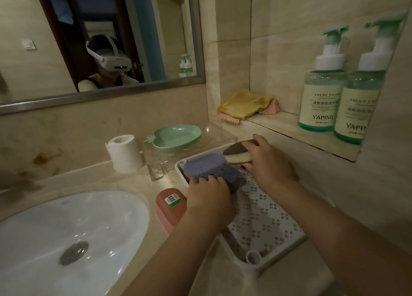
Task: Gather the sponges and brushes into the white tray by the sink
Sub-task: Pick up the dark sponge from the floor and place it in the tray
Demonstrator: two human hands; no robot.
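A white perforated tray (267, 220) lies on the counter to the right of the sink (66, 228). My left hand (208, 195) grips a purple sponge (204, 164) over the tray's far left corner; a darker blue-grey sponge (227, 173) sits right under it. My right hand (267, 162) holds an oval sponge with a dark top and cream underside (236, 153) at the tray's far edge. The far part of the tray is hidden by both hands.
A reddish-pink soap box (170, 206) sits between sink and tray. A toilet roll (123, 153), a clear holder (156, 164) and a green dish (176, 137) stand behind. A wall niche holds folded cloths (245, 105) and two pump bottles (321, 99).
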